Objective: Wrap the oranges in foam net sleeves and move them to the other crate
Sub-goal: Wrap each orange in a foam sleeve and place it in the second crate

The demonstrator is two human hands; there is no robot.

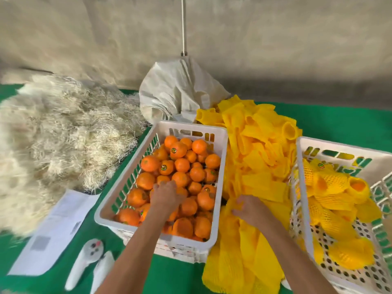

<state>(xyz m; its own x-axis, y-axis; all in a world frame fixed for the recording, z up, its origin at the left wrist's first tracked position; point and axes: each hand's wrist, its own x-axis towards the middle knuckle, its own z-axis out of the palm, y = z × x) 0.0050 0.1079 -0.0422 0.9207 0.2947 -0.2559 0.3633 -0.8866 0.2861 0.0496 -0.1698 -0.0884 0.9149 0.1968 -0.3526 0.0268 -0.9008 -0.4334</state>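
A green cloth [339, 122] covers the surface under soft, even light. At twelve o'clock hangs a wrinkled beige fabric wall [84, 35], crossed by a thin white pole [183, 24].

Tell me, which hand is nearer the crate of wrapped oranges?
Right. The right hand grips yellow sleeves beside that crate; the left hand is in the loose-orange crate.

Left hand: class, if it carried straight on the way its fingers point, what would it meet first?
Probably the oranges just beyond the left hand, piled in the white crate; depth is unclear, and it may already touch them.
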